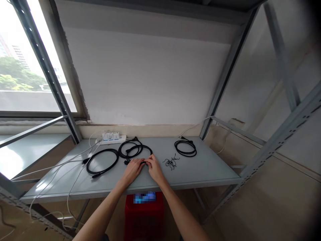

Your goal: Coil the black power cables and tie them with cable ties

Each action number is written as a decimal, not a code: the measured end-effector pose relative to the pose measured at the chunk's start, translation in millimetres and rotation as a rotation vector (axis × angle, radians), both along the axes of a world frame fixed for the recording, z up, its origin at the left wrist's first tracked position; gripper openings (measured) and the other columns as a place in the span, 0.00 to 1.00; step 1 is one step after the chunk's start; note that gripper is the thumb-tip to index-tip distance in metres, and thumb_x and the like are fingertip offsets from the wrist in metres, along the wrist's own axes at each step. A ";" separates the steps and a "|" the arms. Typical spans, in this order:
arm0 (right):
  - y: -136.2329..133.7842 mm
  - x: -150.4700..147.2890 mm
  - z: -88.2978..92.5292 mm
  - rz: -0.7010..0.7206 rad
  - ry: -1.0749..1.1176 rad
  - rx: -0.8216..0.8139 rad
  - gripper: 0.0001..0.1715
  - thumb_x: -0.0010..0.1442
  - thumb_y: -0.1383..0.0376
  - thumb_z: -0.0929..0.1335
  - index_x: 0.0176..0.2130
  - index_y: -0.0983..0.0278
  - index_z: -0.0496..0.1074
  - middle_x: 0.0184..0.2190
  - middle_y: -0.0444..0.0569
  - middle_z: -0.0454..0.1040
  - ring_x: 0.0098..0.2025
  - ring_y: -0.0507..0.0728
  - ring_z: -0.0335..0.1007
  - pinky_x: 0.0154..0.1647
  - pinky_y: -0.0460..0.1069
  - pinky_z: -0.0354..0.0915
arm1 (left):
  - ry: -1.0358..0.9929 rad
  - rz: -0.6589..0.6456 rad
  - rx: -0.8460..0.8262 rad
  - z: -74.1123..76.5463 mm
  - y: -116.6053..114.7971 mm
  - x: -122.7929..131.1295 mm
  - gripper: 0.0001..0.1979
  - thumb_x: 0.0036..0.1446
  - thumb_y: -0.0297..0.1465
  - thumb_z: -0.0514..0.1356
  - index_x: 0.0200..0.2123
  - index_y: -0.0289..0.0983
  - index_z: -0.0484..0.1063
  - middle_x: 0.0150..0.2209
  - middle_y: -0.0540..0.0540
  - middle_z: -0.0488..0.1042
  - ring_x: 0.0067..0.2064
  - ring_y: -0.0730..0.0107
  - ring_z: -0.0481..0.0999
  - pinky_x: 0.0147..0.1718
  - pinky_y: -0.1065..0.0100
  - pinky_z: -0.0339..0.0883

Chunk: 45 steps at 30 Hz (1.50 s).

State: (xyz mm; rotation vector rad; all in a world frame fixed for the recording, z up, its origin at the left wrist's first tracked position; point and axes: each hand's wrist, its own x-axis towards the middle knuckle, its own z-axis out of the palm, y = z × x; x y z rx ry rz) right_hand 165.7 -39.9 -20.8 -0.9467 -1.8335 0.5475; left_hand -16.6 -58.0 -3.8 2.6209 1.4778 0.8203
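Observation:
Near the front middle of the shelf, my left hand [132, 169] and my right hand [153, 165] meet at the near side of a coiled black cable [151, 150]. The fingers of both hands are closed on the coil, with the fingertips almost touching. Whether a thin tie is between them is too small to tell. One plug end [126, 162] sticks out beside my left hand. Just behind, a second black cable coil [120, 149] overlaps the held one. Right of my right hand lies a loose pile of short black twist ties [171, 163].
Another coiled cable [116, 159] lies at left, and one more coil [186, 155] at back right. A white power strip [121, 139] with adapters sits by the wall; white cords [77, 160] run across the left side. Metal posts [229, 72] frame the shelf. A red stool [144, 217] stands below.

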 end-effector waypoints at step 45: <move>-2.8 0.8 11.0 -0.043 0.116 -0.100 0.06 0.62 0.67 0.70 0.37 0.61 0.80 0.37 0.48 0.71 0.36 0.55 0.69 0.41 0.50 0.67 | -0.213 0.042 -0.195 -0.3 4.8 -4.3 0.13 0.69 0.38 0.56 0.47 0.41 0.78 0.46 0.44 0.83 0.44 0.56 0.78 0.49 0.58 0.65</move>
